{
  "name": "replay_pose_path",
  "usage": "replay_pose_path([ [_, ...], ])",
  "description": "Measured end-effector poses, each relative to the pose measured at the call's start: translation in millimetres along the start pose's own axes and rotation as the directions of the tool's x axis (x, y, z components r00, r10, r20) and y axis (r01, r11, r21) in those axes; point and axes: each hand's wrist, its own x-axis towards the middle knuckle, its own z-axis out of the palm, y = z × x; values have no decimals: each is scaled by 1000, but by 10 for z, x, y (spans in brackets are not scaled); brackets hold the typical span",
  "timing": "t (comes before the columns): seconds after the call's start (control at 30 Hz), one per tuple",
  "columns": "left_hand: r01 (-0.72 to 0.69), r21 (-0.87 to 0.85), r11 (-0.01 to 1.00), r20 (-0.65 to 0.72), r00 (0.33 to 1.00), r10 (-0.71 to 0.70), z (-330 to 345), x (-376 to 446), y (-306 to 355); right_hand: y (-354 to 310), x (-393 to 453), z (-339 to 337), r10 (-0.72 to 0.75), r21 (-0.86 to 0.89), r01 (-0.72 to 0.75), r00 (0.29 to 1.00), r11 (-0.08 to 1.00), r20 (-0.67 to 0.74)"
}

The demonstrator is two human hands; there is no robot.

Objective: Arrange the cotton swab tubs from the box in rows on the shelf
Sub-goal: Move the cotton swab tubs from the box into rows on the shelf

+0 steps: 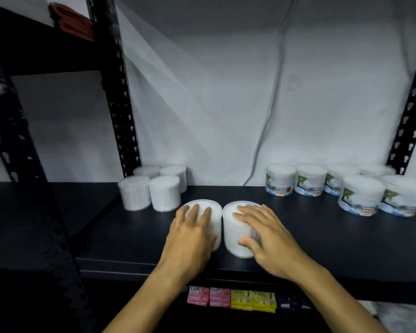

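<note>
L hand (pixel 190 233) grips left tub (pixel 208 212) from above, R hand (pixel 265 233) grips right tub (pixel 235 227), fingers curled over lid, thumb on side; both tubs upright, touching, near front edge of shelf (pixel 346 241). Four plain tubs (pixel 151 188) clustered at back left, labelled tubs (pixel 334 186) in two rows at back right. Soap packs (pixel 231 298) on lower level w/ pink & yellow wrappers.

"LUX" reads on two pink soap packs (pixel 198 295) below the hands; tub labels are too blurred to read.
</note>
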Motion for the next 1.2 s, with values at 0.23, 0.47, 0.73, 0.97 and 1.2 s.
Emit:
replay_pose_path([
  [0.23, -35, -38, 999, 35, 999, 36, 38, 55, 465, 259, -307, -353, 44, 3, -44, 999, 999, 19],
  [0.47, -62, -17, 998, 65, 996, 63, -22, 66, 738, 395, -506, -590, 64, 10, -64, 998, 998, 4],
  [0.73, 209, -167, 964, 12, 978, -210, -154, 58, 802, 248, -618, -639, 252, 61, -244, 938, 968, -238],
  [0.97, 355, -143, 924, 138, 932, -337, -195, 199, 910, 184, -527, -466, 446, 110, -435, 834, 894, -325],
  [1.2, 283, -364, 888, 253, 947, -198, -203, 266, 604, 355, -533, -606, 380, 197, -348, 912, 916, -153],
])
